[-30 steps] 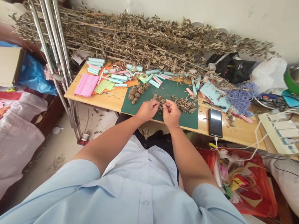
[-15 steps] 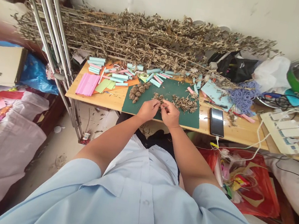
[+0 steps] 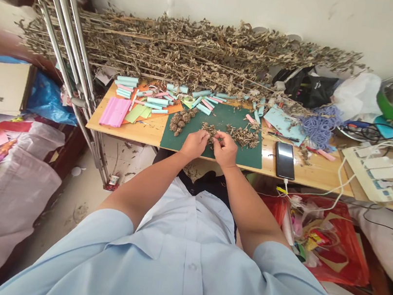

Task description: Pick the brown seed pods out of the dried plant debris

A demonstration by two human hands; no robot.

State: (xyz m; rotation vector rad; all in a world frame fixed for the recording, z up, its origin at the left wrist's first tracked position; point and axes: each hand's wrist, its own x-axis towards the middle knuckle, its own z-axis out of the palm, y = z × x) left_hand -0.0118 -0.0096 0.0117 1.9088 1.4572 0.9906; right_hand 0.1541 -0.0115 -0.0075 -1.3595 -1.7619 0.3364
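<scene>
Over the near edge of a dark green cutting mat [image 3: 250, 156], my left hand [image 3: 194, 144] and my right hand [image 3: 224, 150] are pinched together on a small clump of dried leaves [image 3: 214, 139]. Both hands have curled fingers that meet at the clump. A loose heap of dried leaves [image 3: 243, 136] lies on the mat just beyond my right hand. A pile of rolled brown leaf balls [image 3: 180, 120] sits on the mat's left part, beyond my left hand.
A long bundle of dried leafy stalks [image 3: 181, 51] lies along the wall. Rolled teal and pink papers [image 3: 157, 98] and a pink sheet stack [image 3: 113, 111] lie on the wooden table [image 3: 139, 133]. A phone [image 3: 284, 160], power strip [image 3: 369, 174], metal crutches [image 3: 67, 44].
My hands stay pinched on the leaf clump with only small finger movement. The view has shifted slightly.
</scene>
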